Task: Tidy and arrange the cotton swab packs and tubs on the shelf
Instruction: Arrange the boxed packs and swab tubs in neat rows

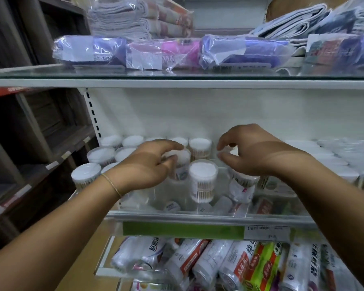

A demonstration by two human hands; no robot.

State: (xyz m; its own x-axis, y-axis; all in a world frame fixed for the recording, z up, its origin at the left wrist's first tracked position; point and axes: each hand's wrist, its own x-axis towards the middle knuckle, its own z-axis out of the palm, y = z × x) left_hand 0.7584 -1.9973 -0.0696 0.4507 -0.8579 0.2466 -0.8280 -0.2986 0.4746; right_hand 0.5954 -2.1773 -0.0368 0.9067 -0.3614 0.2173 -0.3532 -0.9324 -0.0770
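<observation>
Clear plastic tubs of cotton swabs stand on a glass shelf [198, 216], and the middle tub [203, 181] near the front edge serves as the mark for everything else. It stands upright, long axis vertical, untouched, in the gap between the 2 hands. Just left of it and a little behind, the left hand [147, 166] has its fingers [168, 161] curled round the left tub [184, 163], so that tub is held. Just right of the middle tub is the right tub [241, 187], which seems to lean slightly; which way is hard to tell. The right hand [252, 152] hovers over its top with fingers [225, 139] bent like a claw, forefinger and thumb a narrow gap apart. Whether they pinch the lid I cannot tell, since the palm hides it. More tubs stand in rows left of and behind the middle tub, and flat packs [332, 162] are piled well to its right.

The coming move likely turns on the right tub. It lies directly beneath the right fingers, so that hand is the nearer one to square it up beside the middle tub. The left hand can then seat its own tub in the row. With all 3 this close, the middle tub could be knocked over.
</observation>
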